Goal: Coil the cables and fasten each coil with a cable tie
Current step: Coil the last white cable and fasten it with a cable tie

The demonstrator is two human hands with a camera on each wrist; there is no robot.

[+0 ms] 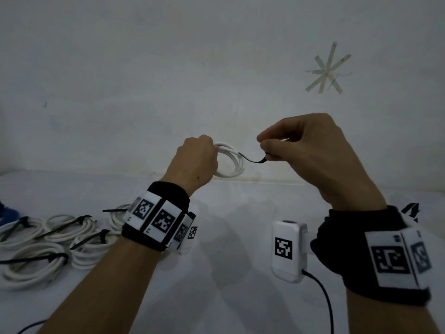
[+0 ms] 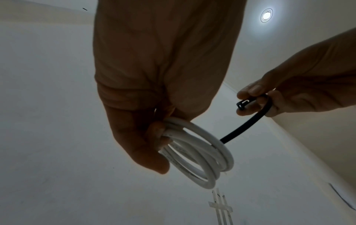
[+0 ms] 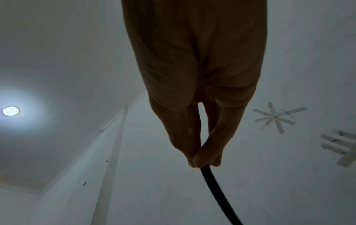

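Note:
My left hand (image 1: 197, 157) (image 2: 154, 137) grips a white cable coil (image 1: 232, 162) (image 2: 200, 159) of several loops, held up in front of the wall. A black cable tie (image 1: 252, 159) (image 2: 248, 123) (image 3: 217, 193) runs from the right side of the coil to my right hand (image 1: 301, 150) (image 2: 256, 100) (image 3: 202, 158), which pinches it near its head. The tie's head shows just beyond the right fingertips in the left wrist view. Where the tie meets the coil is hidden behind the loops.
Several white coils, each bound with a black tie (image 1: 36, 242), lie on the white table (image 1: 228, 237) at the left. A blue object (image 1: 7, 213) sits at the far left edge. Tape strips (image 1: 327, 68) are stuck on the wall behind.

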